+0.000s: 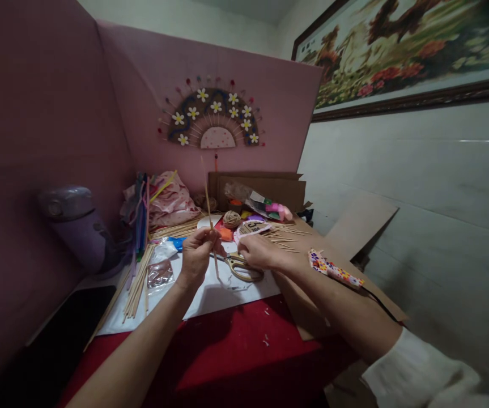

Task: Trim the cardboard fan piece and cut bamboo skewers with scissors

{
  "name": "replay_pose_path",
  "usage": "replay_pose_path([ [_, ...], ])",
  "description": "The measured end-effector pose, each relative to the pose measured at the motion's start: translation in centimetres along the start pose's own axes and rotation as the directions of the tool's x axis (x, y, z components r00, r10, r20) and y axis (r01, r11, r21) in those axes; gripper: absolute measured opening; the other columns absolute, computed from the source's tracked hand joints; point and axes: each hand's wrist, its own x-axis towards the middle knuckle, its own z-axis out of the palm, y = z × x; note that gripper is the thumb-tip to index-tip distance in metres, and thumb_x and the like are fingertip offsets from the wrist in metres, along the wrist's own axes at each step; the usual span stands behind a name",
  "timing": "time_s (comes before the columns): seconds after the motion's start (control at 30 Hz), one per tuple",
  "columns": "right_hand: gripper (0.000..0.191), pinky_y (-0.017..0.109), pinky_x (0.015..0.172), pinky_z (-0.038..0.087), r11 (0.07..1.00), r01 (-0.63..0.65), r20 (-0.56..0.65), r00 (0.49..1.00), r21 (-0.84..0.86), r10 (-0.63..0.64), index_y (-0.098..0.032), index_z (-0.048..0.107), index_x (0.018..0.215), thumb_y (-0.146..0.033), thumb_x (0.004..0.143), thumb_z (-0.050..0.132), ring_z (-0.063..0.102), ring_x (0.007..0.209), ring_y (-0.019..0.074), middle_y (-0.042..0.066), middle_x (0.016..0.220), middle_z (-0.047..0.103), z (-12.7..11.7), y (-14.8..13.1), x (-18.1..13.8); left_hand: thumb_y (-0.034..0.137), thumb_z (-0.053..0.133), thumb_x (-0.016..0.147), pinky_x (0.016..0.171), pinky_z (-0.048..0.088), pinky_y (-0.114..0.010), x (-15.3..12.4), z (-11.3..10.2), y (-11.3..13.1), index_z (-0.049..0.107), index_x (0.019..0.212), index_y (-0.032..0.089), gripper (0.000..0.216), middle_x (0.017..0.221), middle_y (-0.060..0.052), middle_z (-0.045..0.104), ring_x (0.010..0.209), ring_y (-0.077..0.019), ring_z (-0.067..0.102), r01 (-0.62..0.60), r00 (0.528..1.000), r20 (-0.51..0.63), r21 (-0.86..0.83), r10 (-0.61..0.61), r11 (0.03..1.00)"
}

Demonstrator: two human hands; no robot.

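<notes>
A thin wooden stick (207, 187) stands nearly upright in my left hand (196, 255), pinched between thumb and fingers. Its lower end points down at the white sheet (204, 300). My right hand (256, 251) is curled just to the right, above the scissors (244, 269); its fingertips are hidden, so I cannot make out what they hold. The scissors lie on the sheet with their handles toward me. Right behind that hand is a round, purple-edged piece (250, 228) with dark markings. A ball of twine (232, 219) and an orange packet (226, 234) sit close by.
Loose sticks (139, 283) and a small plastic bag (160, 275) lie left. A purple bottle (80, 232) stands beyond them. Cardboard (295, 283) and a flower-patterned strip (335, 269) are at right. A flowered fan decoration (214, 116) hangs on the pink board.
</notes>
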Motion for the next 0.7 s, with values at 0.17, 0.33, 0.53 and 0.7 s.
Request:
replay_pose_path([
  [0.17,0.031,0.023,0.054,0.029,0.995,-0.021,0.125,0.992,-0.094,0.033,-0.013,0.059,0.092,-0.011,0.062,0.059,0.054,0.073,0.0183,0.01,0.088,0.062,1.6,0.8,-0.8,0.027,0.064,0.074,0.046,0.048,-0.026,-0.1,-0.2,0.1,0.058,0.067,0.016,0.015,0.048,0.006,0.046,0.041,-0.0086,0.049,-0.014,1.0,-0.012,-0.048,0.014,0.999],
  [0.33,0.043,0.024,0.054,0.033,0.997,-0.038,0.133,0.99,-0.061,0.046,-0.011,0.055,0.1,-0.014,0.058,0.063,0.053,0.075,0.0196,0.013,0.093,0.06,1.5,0.3,-0.2,0.029,0.066,0.072,0.048,0.049,-0.025,0.0,-0.6,0.6,0.059,0.068,0.016,0.015,0.048,0.006,0.047,0.042,-0.0078,0.048,0.01,0.998,-0.062,-0.074,-0.014,0.997],
  [0.53,0.042,0.023,0.06,0.041,0.991,0.041,0.102,0.993,0.128,-0.054,-0.016,0.058,0.103,-0.015,0.062,0.061,0.055,0.076,0.0165,0.006,0.093,0.063,-1.6,1.0,-0.9,0.029,0.067,0.071,0.038,0.039,-0.02,-0.5,-1.0,1.6,0.058,0.067,0.015,0.017,0.044,0.007,0.042,0.038,-0.0066,0.041,0.093,0.993,-0.059,-0.094,-0.098,0.991],
  [0.7,0.041,0.022,0.046,0.038,0.75,-0.118,0.13,0.991,0.651,0.043,-0.017,0.059,0.105,-0.03,0.067,0.064,0.05,0.051,0.0107,0.002,0.075,0.062,-2.9,2.3,-4.9,0.031,0.067,0.07,0.032,0.012,-0.013,-1.0,-0.7,2.3,0.055,0.065,0.014,0.022,0.04,0.009,0.034,0.033,-0.0011,0.022,0.261,0.963,-0.032,-0.123,-0.266,0.958],
])
